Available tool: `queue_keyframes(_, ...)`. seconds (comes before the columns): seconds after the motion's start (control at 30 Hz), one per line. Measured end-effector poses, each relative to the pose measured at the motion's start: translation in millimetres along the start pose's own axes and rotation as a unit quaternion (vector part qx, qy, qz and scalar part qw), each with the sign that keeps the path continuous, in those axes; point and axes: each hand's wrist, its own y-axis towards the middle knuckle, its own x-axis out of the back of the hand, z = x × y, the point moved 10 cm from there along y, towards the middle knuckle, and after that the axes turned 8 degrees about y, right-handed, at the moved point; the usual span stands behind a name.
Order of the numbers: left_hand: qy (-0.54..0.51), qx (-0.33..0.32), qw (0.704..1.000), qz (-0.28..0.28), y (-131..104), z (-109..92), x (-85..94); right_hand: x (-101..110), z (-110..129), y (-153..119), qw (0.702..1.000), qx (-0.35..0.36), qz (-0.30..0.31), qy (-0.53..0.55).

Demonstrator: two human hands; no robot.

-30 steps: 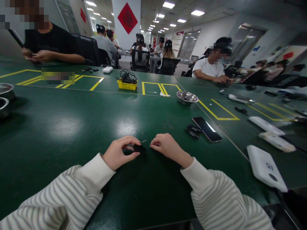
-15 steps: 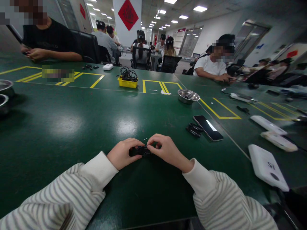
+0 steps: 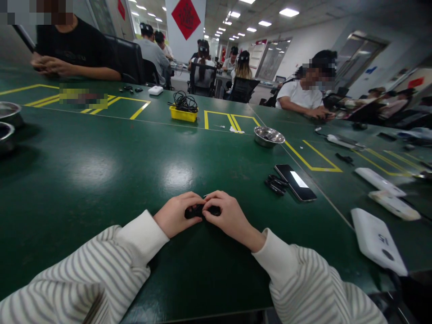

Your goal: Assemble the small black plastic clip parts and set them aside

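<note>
Where the two bare hands meet at the near middle of the dark green table [image 3: 101, 180], a small black plastic part [image 3: 199, 210] is pinched between them. The left hand [image 3: 177, 215] is curled closed around the part's left end, and the right hand [image 3: 227, 217] is closed on its right end, so that fingertips from both sides touch over it. Most of the part is hidden by the fingers, and its exact shape cannot be told. A thin pale pin-like sliver [image 3: 205, 195] is seen just beyond the knuckles; whether it lies on the table or is held cannot be told. Both wrists are covered by grey-and-white striped sleeves [image 3: 111, 265].

To the right of the hands, well apart, a small heap of black clips [image 3: 276, 184] is laid just beside a black smartphone [image 3: 295, 182] lying face up. Further right, a white rectangular plastic casing [image 3: 378, 240] is set near the table's edge, with two more white oblong casings [image 3: 388, 193] beyond it. Behind the phone, a shallow round steel bowl [image 3: 269, 136] is placed beside yellow tape markings [image 3: 317, 157]. Further back, a yellow plastic tray holding coiled black cables [image 3: 183, 108] is seen. Other people are seated along the far side of the table and at desks behind.
</note>
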Motion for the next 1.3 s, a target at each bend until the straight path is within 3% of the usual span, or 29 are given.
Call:
queue_keyframes(0.4, 0.037, -0.036, 0.999, -0.017, -2.2, -1.5, 2.1, 2.9, 4.8, -0.2, 1.000, 0.012, -0.003, -0.022)
queue_keyframes(0.6, 0.062, -0.099, 0.992, -0.037, -3.9, -12.9, 3.9, 1.4, -2.6, 0.0, 1.000, -0.010, -0.017, -0.001)
queue_keyframes(0.8, 0.086, -0.105, 0.990, -0.027, -2.9, -13.6, 1.4, 7.4, -10.2, 2.1, 0.999, -0.016, -0.011, 0.041)
queue_keyframes(1.0, 0.087, -0.101, 0.991, -0.017, -2.6, -11.7, -2.9, 25.0, -24.8, 16.6, 0.997, -0.027, -0.074, -0.004)
queue_keyframes(1.13, 0.090, -0.098, 0.991, -0.010, -2.3, -11.9, -3.8, 14.6, -22.9, 26.6, 0.994, -0.005, -0.029, -0.107)
queue_keyframes(1.3, 0.081, -0.108, 0.991, -0.013, -2.4, -14.1, -2.4, 8.9, -17.6, 21.7, 0.975, -0.002, 0.104, -0.195)
